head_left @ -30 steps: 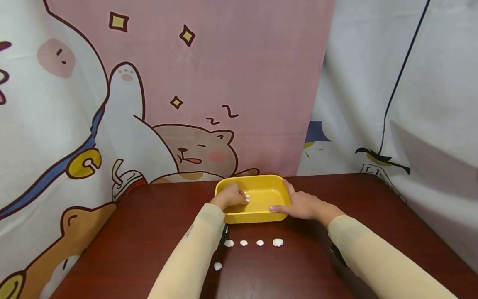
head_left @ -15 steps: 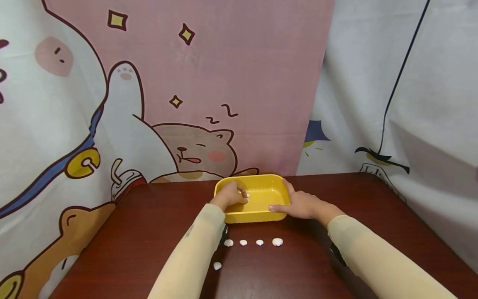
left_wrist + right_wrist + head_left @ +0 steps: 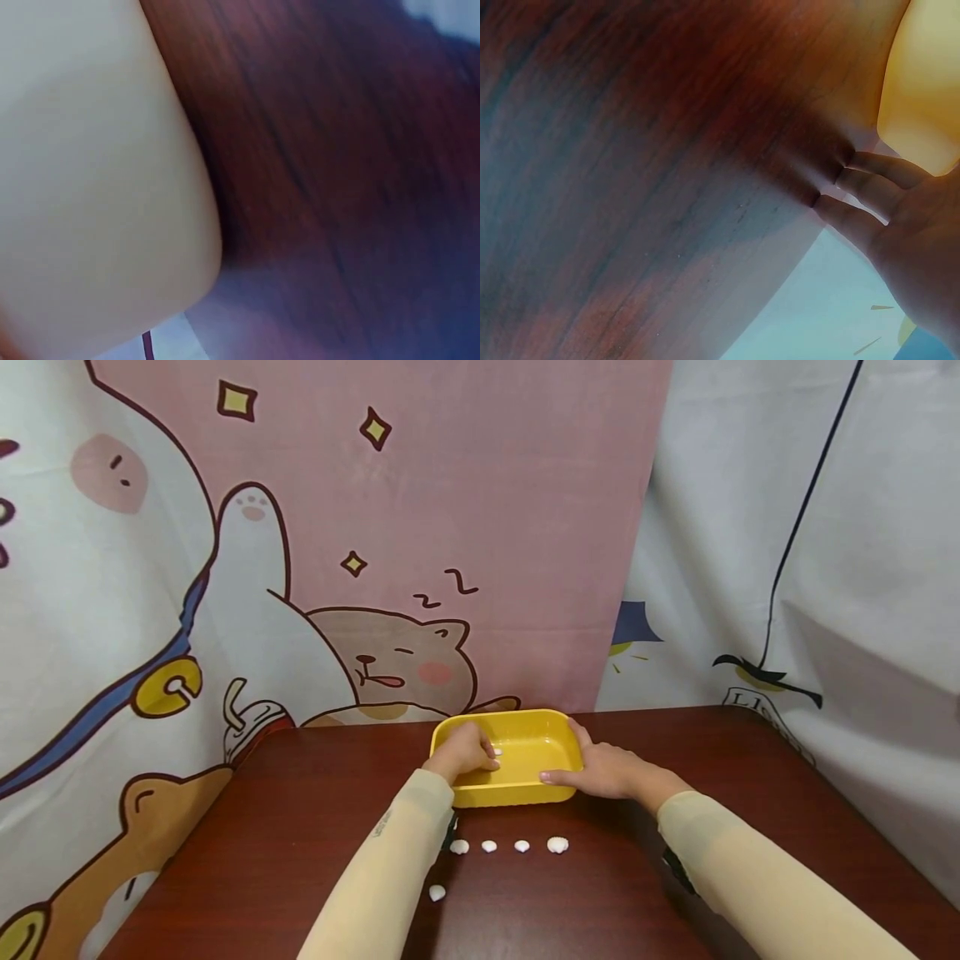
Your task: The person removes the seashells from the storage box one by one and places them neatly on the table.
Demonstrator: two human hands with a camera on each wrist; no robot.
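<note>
A yellow plastic tray [image 3: 540, 795] stands near the back edge of the dark red table. My left hand [image 3: 463, 752] reaches into its left part with fingers curled down; a bit of white seashell [image 3: 496, 764] shows at the fingertips. Another small white seashell [image 3: 498, 752] lies just beyond them. My right hand [image 3: 609, 771] holds the tray's right end, thumb over the front rim and a finger along the far side. In the right wrist view, several fingers [image 3: 870, 193] reach down beside the tray's outer wall. The left wrist view shows only sleeve and table.
In front of the tray a row of white seashells [image 3: 522, 846] lies on the table [image 3: 600, 902], partly hidden by the left forearm. One more shell [image 3: 437, 892] sits nearer. A printed cloth [image 3: 525, 527] hangs behind the table.
The left hand's fingers shift slightly inside the tray among the shells. The right hand, the tray and the row of shells stay in place.
</note>
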